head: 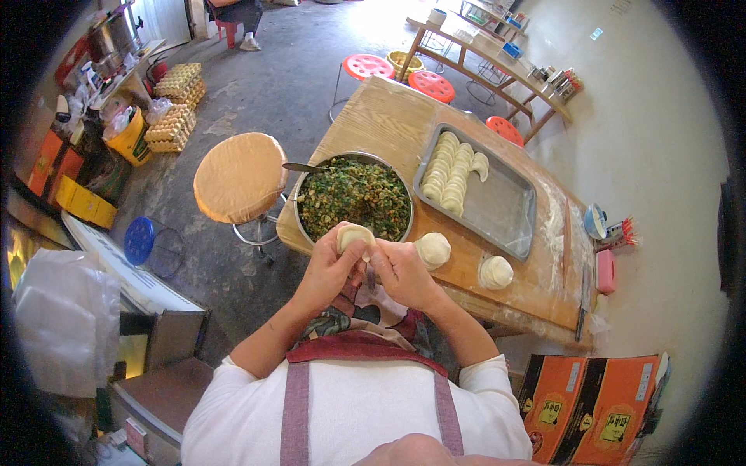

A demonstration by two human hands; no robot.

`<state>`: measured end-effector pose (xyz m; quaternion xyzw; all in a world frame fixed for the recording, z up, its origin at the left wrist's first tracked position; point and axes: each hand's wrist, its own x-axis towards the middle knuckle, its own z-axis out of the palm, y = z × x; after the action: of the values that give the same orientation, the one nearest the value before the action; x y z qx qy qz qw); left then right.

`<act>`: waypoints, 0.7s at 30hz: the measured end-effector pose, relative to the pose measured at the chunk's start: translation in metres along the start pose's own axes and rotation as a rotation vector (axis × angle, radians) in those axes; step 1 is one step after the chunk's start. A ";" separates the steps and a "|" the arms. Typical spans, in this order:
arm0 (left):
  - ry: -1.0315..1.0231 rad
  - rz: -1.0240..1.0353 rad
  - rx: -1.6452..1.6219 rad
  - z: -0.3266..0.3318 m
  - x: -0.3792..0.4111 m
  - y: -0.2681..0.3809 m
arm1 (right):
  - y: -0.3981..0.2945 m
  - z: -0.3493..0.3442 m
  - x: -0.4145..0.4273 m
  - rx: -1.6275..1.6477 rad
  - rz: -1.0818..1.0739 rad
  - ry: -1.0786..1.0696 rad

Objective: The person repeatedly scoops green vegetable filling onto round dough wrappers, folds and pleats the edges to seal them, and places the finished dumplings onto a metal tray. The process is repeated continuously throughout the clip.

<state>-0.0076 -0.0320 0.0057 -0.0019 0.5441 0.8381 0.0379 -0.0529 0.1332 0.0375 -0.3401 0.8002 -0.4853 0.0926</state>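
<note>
A folded dumpling (354, 235) is held at the near edge of a metal bowl (411, 216). My left hand (335, 265) supports it from the left, while my right hand (402, 271) pinches its right edge. Chopped green filling (352, 195) fills much of the bowl, and a metal spoon (304, 167) leans on its left rim. Two stacks of round dough wrappers, one by my right hand (433, 250) and another farther right (495, 272), rest on the wooden table (396, 113). Rows of shaped dumplings (446, 172) lie in the left part of a grey metal tray (501, 215).
A rolling pin (566, 242) lies on the floured right side of the table. Left of the table stands a round stool (240, 177). Egg trays (172, 125) are stacked on the floor at left. Orange cartons (583, 408) stand at lower right. A person (247, 23) sits far back.
</note>
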 end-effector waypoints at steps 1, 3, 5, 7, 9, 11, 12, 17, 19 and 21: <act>0.012 0.006 -0.024 0.003 -0.001 0.002 | -0.001 -0.002 -0.001 0.023 0.071 -0.038; 0.023 -0.004 -0.033 0.003 -0.001 0.001 | -0.002 -0.010 -0.002 0.066 0.209 -0.114; 0.019 -0.036 -0.001 -0.002 -0.001 -0.007 | 0.004 0.001 -0.006 0.080 0.130 -0.063; 0.014 -0.025 -0.013 -0.002 0.003 -0.012 | 0.007 0.002 -0.008 0.021 0.098 -0.023; 0.013 0.048 0.076 -0.002 0.007 -0.010 | 0.006 -0.002 -0.004 -0.108 0.109 0.005; 0.017 0.184 0.265 -0.003 0.011 -0.003 | 0.014 -0.015 -0.001 -0.226 0.016 0.030; 0.059 0.189 0.356 -0.003 0.012 0.002 | 0.008 -0.021 0.005 -0.285 -0.034 0.041; 0.089 0.389 0.572 0.005 0.024 0.008 | -0.010 -0.016 0.018 -0.635 -0.424 0.431; 0.125 0.502 0.684 0.012 0.026 0.000 | 0.017 -0.007 0.016 -0.669 -0.495 0.479; 0.140 0.544 0.659 0.021 0.029 -0.005 | 0.030 -0.002 0.009 -0.560 -0.412 0.504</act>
<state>-0.0353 -0.0087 0.0087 0.0967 0.7648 0.5968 -0.2227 -0.0742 0.1380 0.0157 -0.3759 0.8139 -0.3256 -0.3005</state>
